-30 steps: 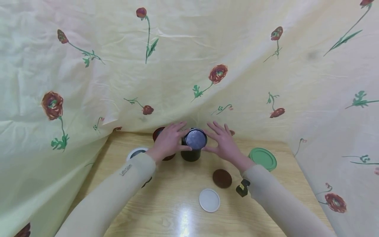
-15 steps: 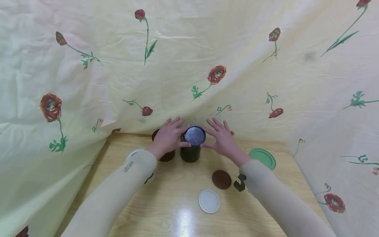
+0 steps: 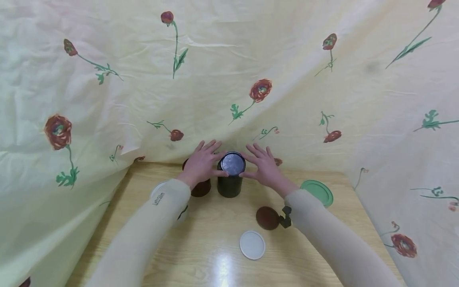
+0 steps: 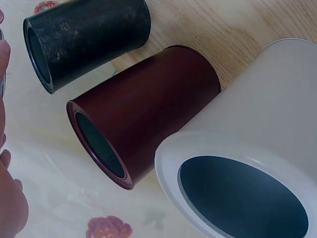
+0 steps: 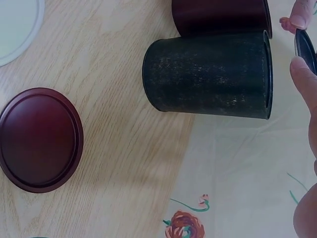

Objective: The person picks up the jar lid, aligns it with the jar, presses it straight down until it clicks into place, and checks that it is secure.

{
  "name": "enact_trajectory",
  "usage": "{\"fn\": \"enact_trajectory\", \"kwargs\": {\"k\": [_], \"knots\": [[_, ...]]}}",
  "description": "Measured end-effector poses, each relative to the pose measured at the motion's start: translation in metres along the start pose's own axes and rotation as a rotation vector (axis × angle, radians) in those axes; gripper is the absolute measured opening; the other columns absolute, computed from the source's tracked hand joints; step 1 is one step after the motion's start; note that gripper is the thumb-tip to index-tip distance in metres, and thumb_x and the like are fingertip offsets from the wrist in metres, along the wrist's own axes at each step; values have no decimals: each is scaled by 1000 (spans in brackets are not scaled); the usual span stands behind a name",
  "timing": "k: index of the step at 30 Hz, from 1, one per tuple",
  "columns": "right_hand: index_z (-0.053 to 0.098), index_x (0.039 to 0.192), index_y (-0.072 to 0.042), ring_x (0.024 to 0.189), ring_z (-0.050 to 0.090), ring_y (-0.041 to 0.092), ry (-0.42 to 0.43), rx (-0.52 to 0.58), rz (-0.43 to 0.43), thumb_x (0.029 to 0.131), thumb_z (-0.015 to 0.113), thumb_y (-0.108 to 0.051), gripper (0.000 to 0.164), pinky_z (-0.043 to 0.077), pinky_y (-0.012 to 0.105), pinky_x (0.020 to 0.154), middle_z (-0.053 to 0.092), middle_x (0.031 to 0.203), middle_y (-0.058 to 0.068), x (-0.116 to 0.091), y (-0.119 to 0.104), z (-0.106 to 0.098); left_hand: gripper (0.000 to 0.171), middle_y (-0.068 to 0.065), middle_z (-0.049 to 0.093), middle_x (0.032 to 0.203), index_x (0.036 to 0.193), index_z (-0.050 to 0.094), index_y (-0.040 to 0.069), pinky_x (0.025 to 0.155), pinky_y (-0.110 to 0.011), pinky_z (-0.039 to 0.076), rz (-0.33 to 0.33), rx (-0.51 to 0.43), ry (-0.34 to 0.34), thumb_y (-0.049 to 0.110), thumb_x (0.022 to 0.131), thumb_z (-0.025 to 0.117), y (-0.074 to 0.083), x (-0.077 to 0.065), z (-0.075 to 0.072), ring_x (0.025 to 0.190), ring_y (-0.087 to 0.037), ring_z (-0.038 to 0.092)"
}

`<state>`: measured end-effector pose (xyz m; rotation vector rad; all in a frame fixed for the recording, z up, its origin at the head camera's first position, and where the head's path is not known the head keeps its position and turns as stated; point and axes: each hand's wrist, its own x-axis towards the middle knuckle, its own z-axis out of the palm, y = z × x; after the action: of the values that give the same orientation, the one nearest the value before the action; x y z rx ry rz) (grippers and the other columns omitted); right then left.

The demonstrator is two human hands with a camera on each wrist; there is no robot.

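A round dark lid is held up over a dark green can by both hands. My left hand holds its left edge between thumb and index finger, the other fingers spread. On the opposite edge my right hand does the same. The right wrist view shows the lid at the fingertips, with a gap between it and the rim of the upright can. Beside that can stands a dark red can, its top uncovered, partly behind the left hand in the head view.
A large white can, uncovered, stands at the left, mostly behind the left sleeve. Nearer on the wooden table lie a dark red lid and a white lid. A green lid shows by the right forearm. Flowered cloth hangs behind.
Both hands have shifted slightly left and up in the head view with the dark lid between them. More of the green can's side shows below the lid.
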<state>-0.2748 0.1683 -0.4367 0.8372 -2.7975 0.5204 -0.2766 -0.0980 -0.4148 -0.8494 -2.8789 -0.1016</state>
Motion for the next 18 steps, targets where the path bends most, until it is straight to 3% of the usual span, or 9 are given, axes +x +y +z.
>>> {"fn": "enact_trajectory", "kwargs": {"k": [7, 18], "knots": [[57, 156, -11, 162, 22, 44, -61, 1, 17, 88, 87, -42, 80, 6, 75, 126, 37, 170, 19, 3, 1, 4, 87, -9, 28, 176, 157, 57, 21, 134, -54, 9, -15, -6, -59, 72, 88, 74, -3, 2, 5, 164, -30, 20], [56, 157, -11, 162, 21, 44, -103, 18, 23, 91, 85, -43, 79, 3, 75, 126, 36, 170, 19, 9, 5, 8, 86, -9, 24, 177, 158, 55, 22, 134, -55, 6, -28, -19, -97, 70, 89, 74, -6, 5, 8, 165, -30, 15]]}}
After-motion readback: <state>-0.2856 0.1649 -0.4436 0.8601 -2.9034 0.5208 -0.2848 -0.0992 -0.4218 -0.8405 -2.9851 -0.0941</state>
